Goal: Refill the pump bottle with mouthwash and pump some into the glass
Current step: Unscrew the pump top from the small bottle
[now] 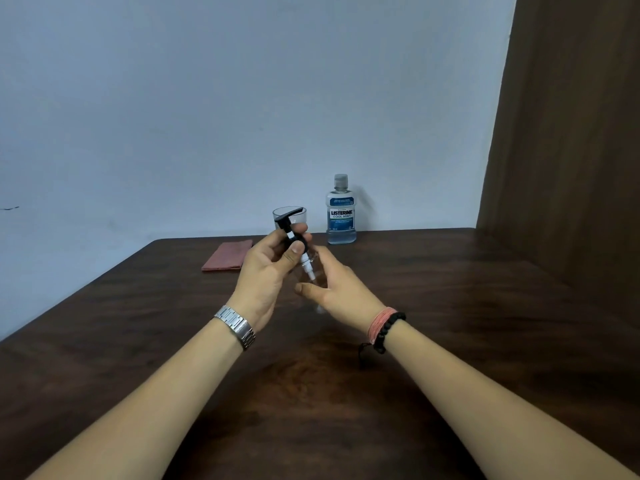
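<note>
My left hand grips the black pump head by its collar, tilted, with its white stem reaching down into the clear pump bottle. My right hand wraps around that bottle from the right and holds it just above the dark wooden table. The bottle looks empty. Behind the hands stands a clear glass, partly hidden by the pump head. To its right, by the wall, a capped mouthwash bottle with a blue label stands upright, with pale liquid in it.
A folded pink cloth lies at the back left of the table. The blue-grey wall runs close behind the table's far edge. A brown wooden panel rises at the right.
</note>
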